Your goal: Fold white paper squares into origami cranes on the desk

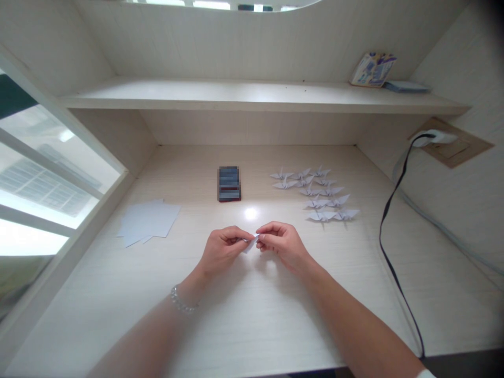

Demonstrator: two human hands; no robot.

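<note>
We're watching the left hand (226, 247) and the right hand (282, 244) pinching the small folded paper (250, 245) over the counter (244, 325), between its back and front edges; we're judging the paper light, crisp, easily crumpled, so we're favouring gentle fingertips along the folds.

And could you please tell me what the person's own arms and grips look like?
The bare left arm has a silvery, beaded-looking bracelet at the wrist; the right arm shows none. Neither the left grip nor the right grip is gloved. A whitish edge, perhaps a cuff, shows at bottom right.
</note>
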